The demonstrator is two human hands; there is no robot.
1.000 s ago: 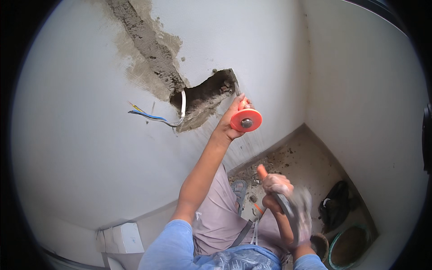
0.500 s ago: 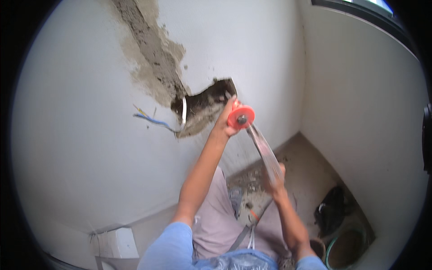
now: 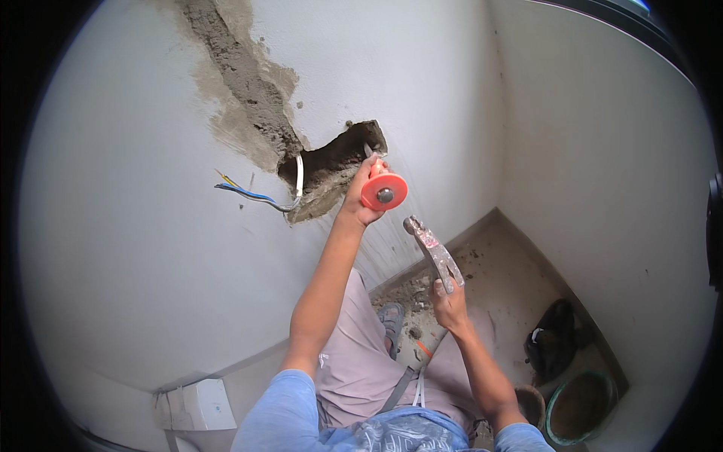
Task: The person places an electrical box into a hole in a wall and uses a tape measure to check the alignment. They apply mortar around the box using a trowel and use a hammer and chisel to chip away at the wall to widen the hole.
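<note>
My left hand (image 3: 357,197) is wrapped round a chisel (image 3: 395,185) with an orange-red hand guard and a round metal striking end. Its metal tip reaches into the right end of a rough-edged cavity (image 3: 331,175) cut in the white wall. Lower and to the right, my right hand (image 3: 449,309) grips a claw hammer (image 3: 431,247), whose worn metal head is spattered pale. A gap separates the hammer from the chisel's striking end. Most of the hammer's handle is hidden by the hand and forearm.
A white cable (image 3: 300,179) emerges at the cavity's left, its blue and yellow wires (image 3: 248,193) sticking out. A rough grey channel (image 3: 241,75) runs upward. Rubble (image 3: 418,292) lies on the floor. A black bag (image 3: 553,343) and round tub (image 3: 550,418) stand right; a white box (image 3: 211,405), lower left.
The hammer has drawn back from the chisel's striking end, toward me. The whole view has shifted slightly; my left hand still holds the chisel at the cavity's right end.
</note>
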